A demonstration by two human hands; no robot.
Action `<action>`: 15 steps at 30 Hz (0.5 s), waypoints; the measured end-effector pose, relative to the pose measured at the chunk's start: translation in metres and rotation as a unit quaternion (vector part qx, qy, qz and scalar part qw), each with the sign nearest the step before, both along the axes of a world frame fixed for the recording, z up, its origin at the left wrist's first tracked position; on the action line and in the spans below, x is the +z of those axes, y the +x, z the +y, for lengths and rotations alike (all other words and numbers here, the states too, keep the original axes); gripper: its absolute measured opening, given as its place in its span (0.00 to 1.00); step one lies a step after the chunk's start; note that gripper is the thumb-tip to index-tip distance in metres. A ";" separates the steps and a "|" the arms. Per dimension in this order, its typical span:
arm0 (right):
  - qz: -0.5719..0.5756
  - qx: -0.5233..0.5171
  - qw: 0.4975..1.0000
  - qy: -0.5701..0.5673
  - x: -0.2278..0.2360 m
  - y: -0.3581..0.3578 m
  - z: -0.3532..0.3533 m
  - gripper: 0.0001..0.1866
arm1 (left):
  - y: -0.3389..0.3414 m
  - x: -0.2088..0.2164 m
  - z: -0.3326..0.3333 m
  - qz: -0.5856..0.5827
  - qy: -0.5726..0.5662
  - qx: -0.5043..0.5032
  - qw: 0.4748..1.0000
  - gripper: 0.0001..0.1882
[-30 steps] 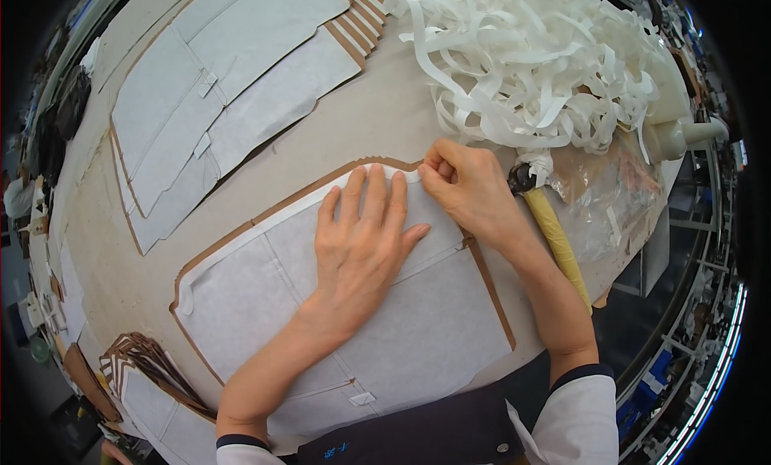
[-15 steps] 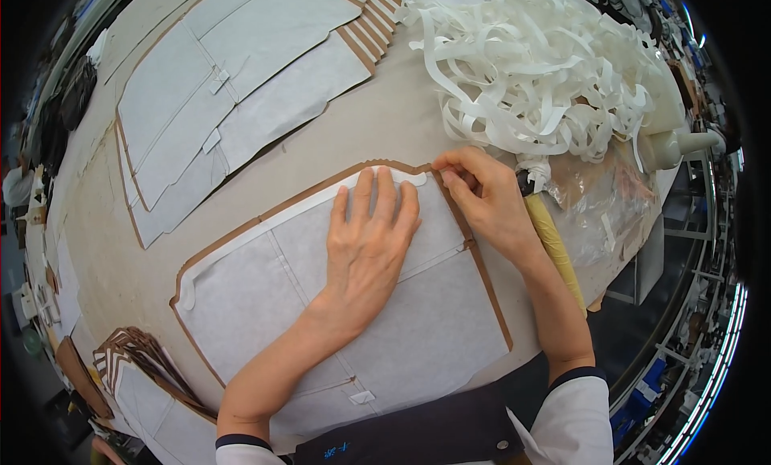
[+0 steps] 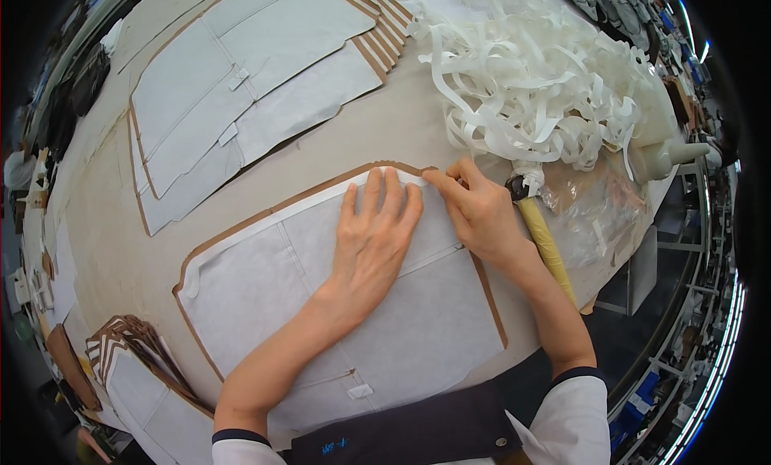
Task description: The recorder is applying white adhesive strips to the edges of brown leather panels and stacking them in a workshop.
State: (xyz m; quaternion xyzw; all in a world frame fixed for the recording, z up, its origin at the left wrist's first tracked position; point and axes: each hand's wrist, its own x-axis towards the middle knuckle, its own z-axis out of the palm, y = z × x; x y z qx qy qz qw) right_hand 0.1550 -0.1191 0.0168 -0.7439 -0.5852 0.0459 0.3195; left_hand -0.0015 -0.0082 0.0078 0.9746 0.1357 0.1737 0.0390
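A brown panel covered with grey-white sheets (image 3: 265,296) lies flat on the table in front of me. My left hand (image 3: 371,238) presses flat on it, fingers together and pointing to its far edge. My right hand (image 3: 475,210) sits at the panel's far right corner, fingertips pinched on a narrow white strip (image 3: 401,176) that runs along the top edge. The strip continues down the left edge (image 3: 191,276).
A big heap of loose white strips (image 3: 538,79) lies at the far right. A yellow-handled tool (image 3: 540,232) rests beside my right wrist on clear plastic. More covered panels (image 3: 241,104) lie far left, a stack (image 3: 136,360) near left. The table edge drops off right.
My right hand has moved a little left along the panel's top edge, still pinching the strip. My left hand has stayed pressed flat on the panel.
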 end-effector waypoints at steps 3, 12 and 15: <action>-0.070 0.003 0.997 -0.018 0.001 -0.006 0.002 0.18 | -0.003 -0.004 0.002 -0.020 -0.009 -0.005 1.000 0.19; -0.229 0.038 0.973 -0.003 0.002 -0.019 0.000 0.21 | -0.039 -0.004 0.014 -0.090 -0.101 -0.035 0.990 0.20; -0.247 0.028 0.968 0.021 0.008 -0.032 0.019 0.20 | -0.094 0.016 0.032 -0.068 -0.166 -0.048 0.983 0.17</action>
